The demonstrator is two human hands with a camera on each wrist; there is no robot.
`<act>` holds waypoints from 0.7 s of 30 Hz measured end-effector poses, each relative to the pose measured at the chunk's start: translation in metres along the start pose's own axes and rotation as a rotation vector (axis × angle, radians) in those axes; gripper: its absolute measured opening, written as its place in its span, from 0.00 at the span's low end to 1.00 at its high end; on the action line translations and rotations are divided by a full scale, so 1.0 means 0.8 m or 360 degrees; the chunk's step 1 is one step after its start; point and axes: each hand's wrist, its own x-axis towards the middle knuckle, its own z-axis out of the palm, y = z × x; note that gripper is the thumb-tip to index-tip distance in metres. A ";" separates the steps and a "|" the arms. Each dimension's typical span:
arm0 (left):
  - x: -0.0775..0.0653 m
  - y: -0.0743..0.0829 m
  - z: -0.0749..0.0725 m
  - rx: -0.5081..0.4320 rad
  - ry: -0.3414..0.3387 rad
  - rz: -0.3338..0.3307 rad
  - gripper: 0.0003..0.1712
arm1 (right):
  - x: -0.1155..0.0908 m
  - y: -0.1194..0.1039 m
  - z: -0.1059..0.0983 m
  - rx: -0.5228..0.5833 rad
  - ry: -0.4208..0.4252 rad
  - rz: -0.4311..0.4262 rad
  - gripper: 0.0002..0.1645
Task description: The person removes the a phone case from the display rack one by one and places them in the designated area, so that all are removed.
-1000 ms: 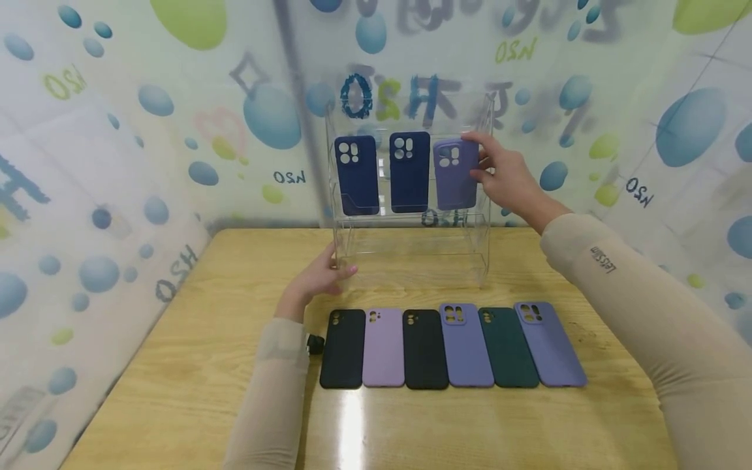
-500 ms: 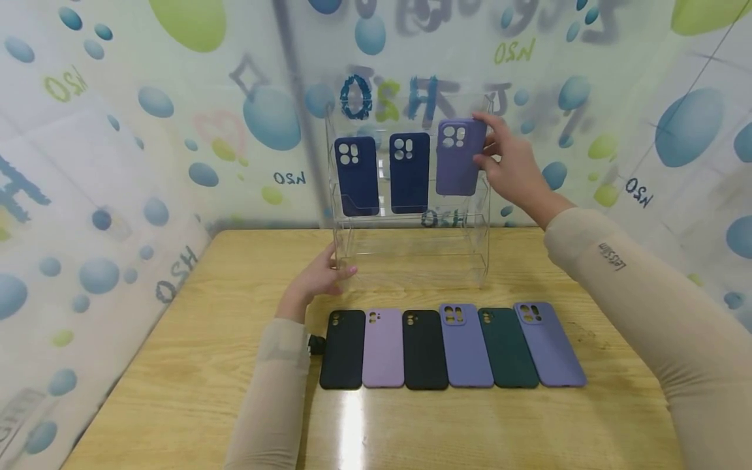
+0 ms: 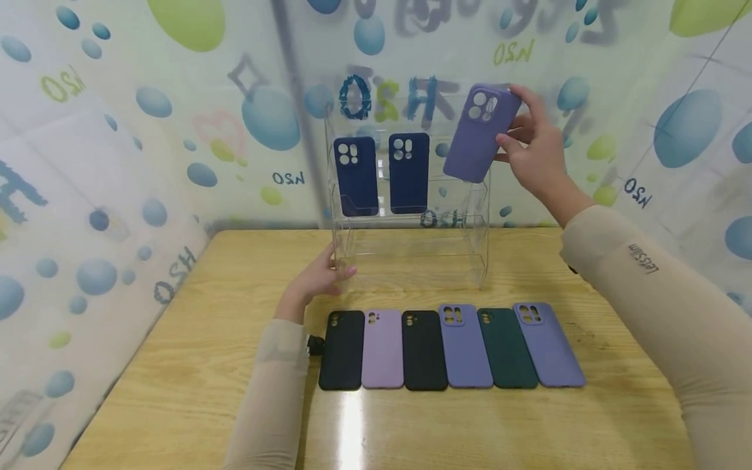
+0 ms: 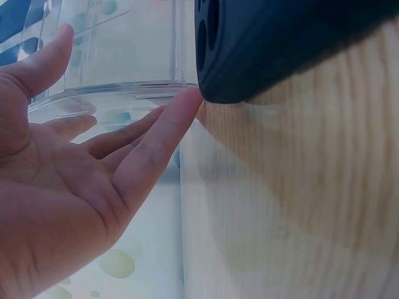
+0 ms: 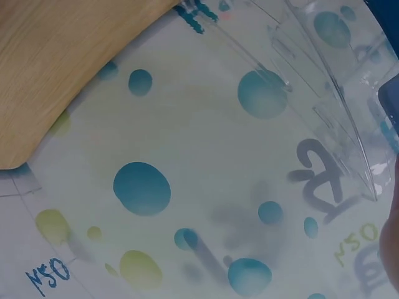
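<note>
My right hand [image 3: 537, 153] pinches a purple phone case [image 3: 478, 140] by its upper right edge, thumb in front and fingers behind. The case hangs tilted before the upper right of a clear acrylic display stand [image 3: 411, 253]. Two navy phone cases, one at the left [image 3: 356, 176] and one in the middle [image 3: 409, 173], lean upright on the stand's upper tier. My left hand [image 3: 317, 273] rests at the stand's lower left side. In the left wrist view, that hand's fingers [image 4: 153, 152] are extended, with the thumb held apart. The right wrist view catches only a sliver of the right hand [image 5: 391, 243].
Along the wooden table [image 3: 194, 365] lies a row of several phone cases: black [image 3: 343, 352], lilac [image 3: 383, 352], another black [image 3: 425, 352], purple [image 3: 468, 352], dark green [image 3: 510, 352] and another purple [image 3: 552, 349]. A bubble-patterned sheet [image 3: 247, 176] hangs behind the table.
My right hand has lifted the purple case from the stand's upper tier, up and to the right, and the case has tilted. The left hand stays in place.
</note>
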 end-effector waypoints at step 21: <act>-0.002 0.000 -0.002 -0.0015 -0.0002 -0.0060 0.54 | -0.038 0.041 -0.090 0.0675 -0.0284 0.0305 0.47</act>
